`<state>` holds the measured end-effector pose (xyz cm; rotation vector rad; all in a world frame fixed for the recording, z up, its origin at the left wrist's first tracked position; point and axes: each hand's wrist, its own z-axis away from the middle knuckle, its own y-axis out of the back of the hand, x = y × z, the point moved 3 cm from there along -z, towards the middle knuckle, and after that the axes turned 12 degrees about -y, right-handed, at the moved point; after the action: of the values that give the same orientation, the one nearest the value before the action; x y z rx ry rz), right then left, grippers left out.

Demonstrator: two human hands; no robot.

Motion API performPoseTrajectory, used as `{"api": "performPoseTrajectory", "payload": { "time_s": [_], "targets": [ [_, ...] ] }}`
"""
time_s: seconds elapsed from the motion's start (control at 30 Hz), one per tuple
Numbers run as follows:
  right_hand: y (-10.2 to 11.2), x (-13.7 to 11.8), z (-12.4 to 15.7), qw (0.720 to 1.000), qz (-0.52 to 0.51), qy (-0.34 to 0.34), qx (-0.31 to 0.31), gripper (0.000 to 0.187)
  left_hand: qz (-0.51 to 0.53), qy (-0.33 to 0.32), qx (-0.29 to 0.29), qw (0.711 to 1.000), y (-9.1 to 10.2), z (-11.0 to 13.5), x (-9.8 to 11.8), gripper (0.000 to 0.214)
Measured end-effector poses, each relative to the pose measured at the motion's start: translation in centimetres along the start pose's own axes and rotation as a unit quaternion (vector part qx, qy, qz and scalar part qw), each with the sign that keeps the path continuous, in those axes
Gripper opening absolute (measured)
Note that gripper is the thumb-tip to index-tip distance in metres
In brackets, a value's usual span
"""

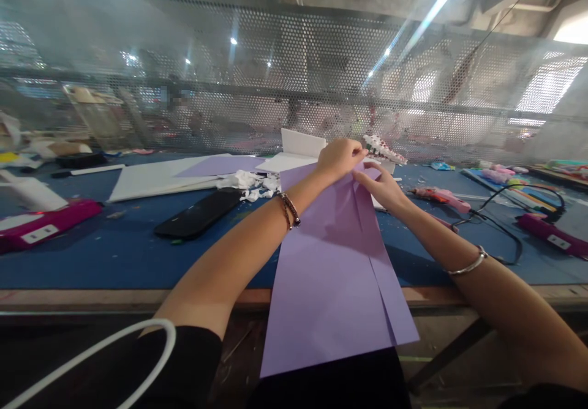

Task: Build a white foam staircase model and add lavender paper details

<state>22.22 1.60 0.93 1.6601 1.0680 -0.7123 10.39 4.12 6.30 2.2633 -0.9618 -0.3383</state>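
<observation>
A large sheet of purple paper (326, 286) hangs over the table's front edge toward my lap. Along its right side a long narrow strip (394, 302) stands apart from the rest at the lower end, joined or overlapping near the top. My left hand (340, 157) is closed at the sheet's top edge, its fingertips at the head of the strip; what they pinch is partly hidden. Just right of it, my right hand (383, 190) pinches the paper's upper right edge between thumb and fingers.
On the blue tabletop (128, 262) lie a black phone (199, 214), crumpled white paper (248, 180) and white boards (160, 177). Magenta power strips (55, 222) sit at both sides. Right of my hands is a pink glue gun (452, 201) with a black cable.
</observation>
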Motion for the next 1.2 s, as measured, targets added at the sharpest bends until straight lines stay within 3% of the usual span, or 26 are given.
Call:
{"api": "performPoseTrajectory", "payload": {
  "time_s": [0.1, 0.23, 0.43, 0.57, 0.67, 0.8, 0.9, 1.03, 1.2],
  "targets": [
    [0.6, 0.0, -0.7, 0.999, -0.040, 0.014, -0.003, 0.016, 0.001, -0.010, 0.007, 1.000, 0.2, -0.1, -0.3, 0.030],
    [1.1, -0.2, -1.0, 0.996, -0.076, 0.008, -0.047, 0.021, 0.002, -0.013, 0.016, 1.000, 0.4, -0.1, -0.9, 0.032],
    [-0.1, -0.7, 0.5, 0.991, 0.122, 0.057, 0.025, 0.042, -0.015, 0.009, 0.005, 1.000, 0.3, 0.2, -0.1, 0.027],
    [-0.3, -0.6, 0.8, 0.975, 0.197, 0.069, 0.072, 0.032, -0.022, 0.000, 0.006, 1.000, 0.1, 0.2, 0.6, 0.028],
    [0.2, -0.7, 0.6, 0.979, 0.171, 0.053, 0.097, 0.019, -0.023, 0.001, 0.006, 1.000, 0.1, 0.2, 0.5, 0.023],
    [0.6, -0.7, 0.1, 0.984, 0.132, 0.035, 0.115, 0.026, -0.021, 0.000, 0.020, 1.000, 0.4, 0.1, 0.2, 0.027],
    [0.8, -0.2, -0.4, 0.995, 0.057, -0.034, 0.081, 0.033, -0.006, -0.008, 0.038, 0.999, 0.8, 0.0, 0.0, 0.030],
    [0.7, 0.1, -0.5, 0.990, -0.071, -0.119, 0.009, 0.027, 0.015, -0.019, 0.052, 0.998, 1.4, -0.3, -0.1, 0.032],
    [0.5, -0.2, 0.0, 0.984, -0.113, -0.139, -0.021, 0.034, 0.017, -0.032, 0.060, 0.998, 2.0, -0.4, -0.1, 0.034]
  ]
}}
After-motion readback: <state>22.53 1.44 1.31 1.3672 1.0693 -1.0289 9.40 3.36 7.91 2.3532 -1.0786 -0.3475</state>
